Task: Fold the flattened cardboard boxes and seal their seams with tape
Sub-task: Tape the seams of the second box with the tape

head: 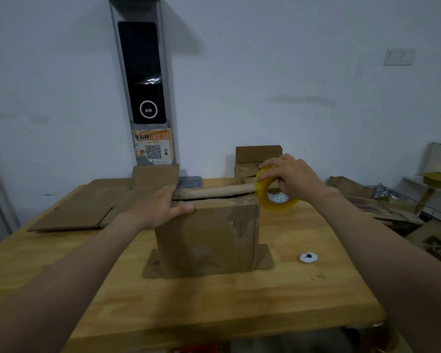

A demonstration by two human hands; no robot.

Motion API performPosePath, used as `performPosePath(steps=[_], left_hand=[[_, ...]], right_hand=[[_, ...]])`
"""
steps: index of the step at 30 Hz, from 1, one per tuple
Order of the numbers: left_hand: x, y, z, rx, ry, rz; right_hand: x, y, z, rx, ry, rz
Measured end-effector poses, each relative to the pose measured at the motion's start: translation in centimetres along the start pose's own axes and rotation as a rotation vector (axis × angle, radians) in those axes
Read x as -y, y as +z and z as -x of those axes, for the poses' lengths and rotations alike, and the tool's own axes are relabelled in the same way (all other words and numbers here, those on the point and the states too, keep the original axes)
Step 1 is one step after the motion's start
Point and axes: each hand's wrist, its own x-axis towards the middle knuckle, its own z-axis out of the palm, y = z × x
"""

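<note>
At the left of the frame, flattened cardboard boxes (82, 207) are laid on the bench (214, 301), probably as stock that waits for folding. In the middle, the folded box (206, 233) is stood with its lower flaps spread outward. Its upper left edge is pressed by the left hand (158, 210), the fingers straight and the thumb on the front face, seemingly to hold the top flaps shut. A tape strip (214, 192) is stretched over the top toward the tape roll (275, 194), which is gripped by the curled fingers of the right hand (293, 179), apparently for tension. The top seam is seen only edge-on, so the adhesion cannot be judged. At the right edge a cardboard pile (382, 210) is cut off.
</note>
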Motion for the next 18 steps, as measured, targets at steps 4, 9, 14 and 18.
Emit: performPosePath(steps=[4, 9, 14, 18], left_hand=[[-0.6, 0.0, 0.2, 0.006, 0.017, -0.011], [-0.3, 0.1, -0.1, 0.001, 0.026, -0.026], [-0.6, 0.2, -0.2, -0.021, 0.033, -0.045], [-0.1, 0.3, -0.4, -0.001, 0.018, -0.036]], right_hand=[[-0.1, 0.0, 0.6, 0.08, 0.004, 0.073], [-0.2, 0.7, 1.3, 0.121, 0.071, 0.049], [0.1, 1.8, 1.8, 0.128, 0.072, 0.05], [0.5, 3.3, 2.8, 0.117, 0.123, -0.008]])
